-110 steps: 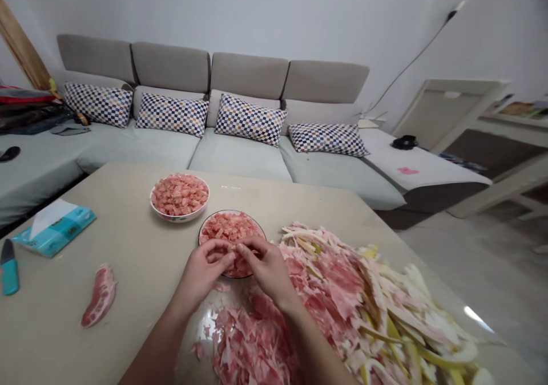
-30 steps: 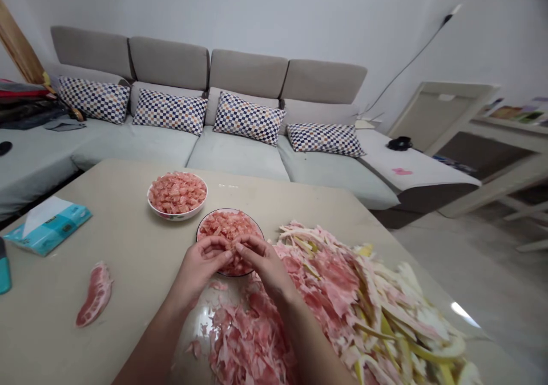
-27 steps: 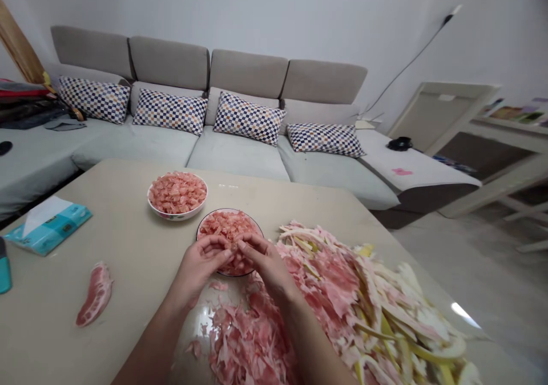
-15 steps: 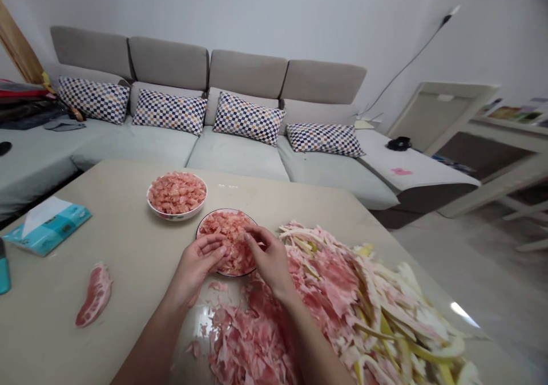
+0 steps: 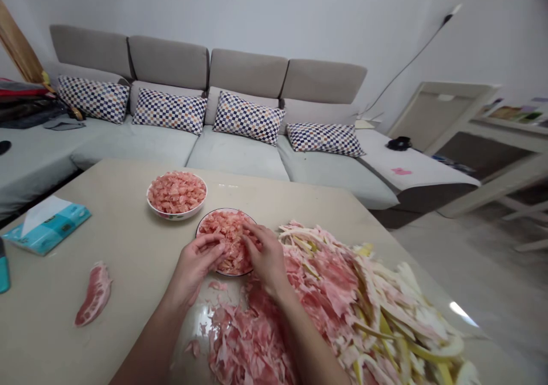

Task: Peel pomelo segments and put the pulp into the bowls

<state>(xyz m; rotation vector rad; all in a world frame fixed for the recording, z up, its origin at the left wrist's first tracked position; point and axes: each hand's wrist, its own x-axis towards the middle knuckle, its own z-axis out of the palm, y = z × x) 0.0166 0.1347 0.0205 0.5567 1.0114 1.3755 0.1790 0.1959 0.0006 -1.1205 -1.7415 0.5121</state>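
Note:
Over a dark-rimmed plate (image 5: 198,225) heaped with loose pink pomelo pulp (image 5: 226,231), both my hands work close together. My left hand (image 5: 197,264) is at the plate's near left edge, thumb and fingers drawn together in a pinch. From the right, my right hand (image 5: 269,259) reaches over the plate with curled fingers and the thumb near the fingertips. Whatever small bit either hand pinches is hidden or blends into the pulp. Torn pink membranes (image 5: 248,339) lie below and between my forearms. A peeled pomelo segment (image 5: 94,295) rests apart on the left.
A white bowl (image 5: 176,216) full of pulp stands behind the plate. Pomelo peel strips (image 5: 402,322) and membranes are piled at right. A blue tissue pack (image 5: 53,225) and a teal-handled object (image 5: 3,274) lie at left. A sofa (image 5: 240,151) borders the table's far side.
My right hand has shifted slightly left and upward over the plate, and its thumb and fingertips sit a little further apart. My left hand stays almost in place.

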